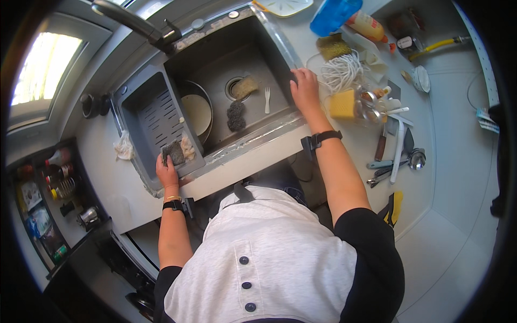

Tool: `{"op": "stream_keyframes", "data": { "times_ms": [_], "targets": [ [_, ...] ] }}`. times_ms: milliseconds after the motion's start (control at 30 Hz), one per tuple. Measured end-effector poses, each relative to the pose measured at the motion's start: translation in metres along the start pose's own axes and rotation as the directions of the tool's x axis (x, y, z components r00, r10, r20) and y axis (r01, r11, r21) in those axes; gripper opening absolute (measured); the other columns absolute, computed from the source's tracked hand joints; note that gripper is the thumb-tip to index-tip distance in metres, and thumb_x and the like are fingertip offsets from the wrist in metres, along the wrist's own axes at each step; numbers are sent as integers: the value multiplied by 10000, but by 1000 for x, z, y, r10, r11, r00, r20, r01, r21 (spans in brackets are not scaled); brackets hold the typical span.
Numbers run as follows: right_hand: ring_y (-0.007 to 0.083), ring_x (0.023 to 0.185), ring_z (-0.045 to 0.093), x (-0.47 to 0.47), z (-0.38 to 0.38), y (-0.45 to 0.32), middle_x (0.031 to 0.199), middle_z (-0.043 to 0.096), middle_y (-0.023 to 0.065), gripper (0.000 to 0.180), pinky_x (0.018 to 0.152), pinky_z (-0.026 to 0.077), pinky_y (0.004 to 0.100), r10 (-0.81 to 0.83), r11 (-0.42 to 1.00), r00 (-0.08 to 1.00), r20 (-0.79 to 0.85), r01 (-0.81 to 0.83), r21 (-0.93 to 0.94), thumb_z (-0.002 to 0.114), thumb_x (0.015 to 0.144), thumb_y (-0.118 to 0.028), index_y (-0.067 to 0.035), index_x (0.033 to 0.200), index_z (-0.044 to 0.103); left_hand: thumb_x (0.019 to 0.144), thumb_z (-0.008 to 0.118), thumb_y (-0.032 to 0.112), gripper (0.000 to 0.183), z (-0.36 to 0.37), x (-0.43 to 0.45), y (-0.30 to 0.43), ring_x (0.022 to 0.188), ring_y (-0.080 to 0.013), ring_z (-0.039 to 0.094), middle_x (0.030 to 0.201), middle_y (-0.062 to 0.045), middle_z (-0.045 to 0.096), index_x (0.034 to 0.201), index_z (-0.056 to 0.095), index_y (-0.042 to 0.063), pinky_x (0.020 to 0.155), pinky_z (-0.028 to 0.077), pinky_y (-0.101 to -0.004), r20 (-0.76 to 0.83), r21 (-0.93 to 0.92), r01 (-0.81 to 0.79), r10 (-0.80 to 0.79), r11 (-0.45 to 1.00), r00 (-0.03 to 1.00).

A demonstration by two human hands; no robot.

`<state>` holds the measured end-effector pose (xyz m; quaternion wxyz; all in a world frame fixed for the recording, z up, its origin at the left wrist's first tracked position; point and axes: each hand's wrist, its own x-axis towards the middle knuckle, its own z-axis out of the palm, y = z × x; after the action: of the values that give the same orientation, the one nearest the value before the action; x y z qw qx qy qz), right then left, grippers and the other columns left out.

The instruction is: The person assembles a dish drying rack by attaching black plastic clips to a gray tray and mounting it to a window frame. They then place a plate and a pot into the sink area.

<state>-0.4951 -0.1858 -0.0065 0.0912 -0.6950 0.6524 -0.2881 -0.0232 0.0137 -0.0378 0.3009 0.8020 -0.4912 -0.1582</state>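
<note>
My left hand [167, 173] grips a grey sponge [173, 153] in the front corner of the slotted grey colander tray [147, 105], beside a crumpled pale scrap [187, 146]. My right hand [305, 89] rests on the right rim of the sink [278, 38], fingers a little apart, with nothing seen in it. In the sink basin [226, 52] a worn tan sponge [244, 87] lies over the drain, with dark steel wool scourers [236, 116] in front of it and a white plastic fork [267, 100] to their right. A round pan [198, 108] sits partly under the tray.
A faucet [137, 26] stands behind the sink. Right of it lie a blue container [334, 15], a bottle [365, 25], white cord [343, 72], a yellow sponge [342, 104], a knife [381, 145] and a ladle [417, 158]. A knotted plastic bag [124, 146] is at the left rim.
</note>
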Motion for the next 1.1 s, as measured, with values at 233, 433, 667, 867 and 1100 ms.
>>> {"op": "stream_keyframes", "data": {
  "times_ms": [233,433,667,867,1100],
  "targets": [
    [328,1112,535,17,35,-36,1162,578,115,354,960,447,405,-203,977,915,348,165,134,698,779,-154,-91,1120,628,912,592,197,304,2,-3,6,978,-373,618,1063,-198,646,1136,600,-9,864,481,-395,-26,0,-33,33,999,999],
    [344,1107,595,71,137,-21,1182,624,195,466,940,483,393,129,983,580,804,-181,-27,714,792,-292,-36,1169,614,904,602,180,290,4,-4,11,939,-382,629,1038,-204,649,1121,601,-12,833,494,-399,-33,34,-10,11,999,999],
    [322,1038,648,60,235,21,1134,653,218,560,892,517,378,462,876,500,733,-388,-287,772,696,-350,27,1094,659,905,593,155,275,6,-5,15,964,-380,615,1061,-203,637,1121,598,-14,848,485,-397,-10,56,12,-11,998,1000],
    [265,814,704,65,230,-5,988,704,159,469,761,564,368,444,843,330,833,-470,-263,713,731,-343,-17,1066,678,912,592,163,284,9,-8,11,986,-369,604,1093,-196,629,1137,595,-11,873,471,-395,-2,64,43,-43,997,999],
    [172,873,661,63,115,-50,986,673,109,393,694,561,308,212,635,682,700,-641,432,672,762,-163,-13,1122,627,923,581,184,302,10,-6,10,992,-381,604,1093,-209,631,1148,590,-17,879,471,-399,1,61,-33,33,998,999]
  ]
}}
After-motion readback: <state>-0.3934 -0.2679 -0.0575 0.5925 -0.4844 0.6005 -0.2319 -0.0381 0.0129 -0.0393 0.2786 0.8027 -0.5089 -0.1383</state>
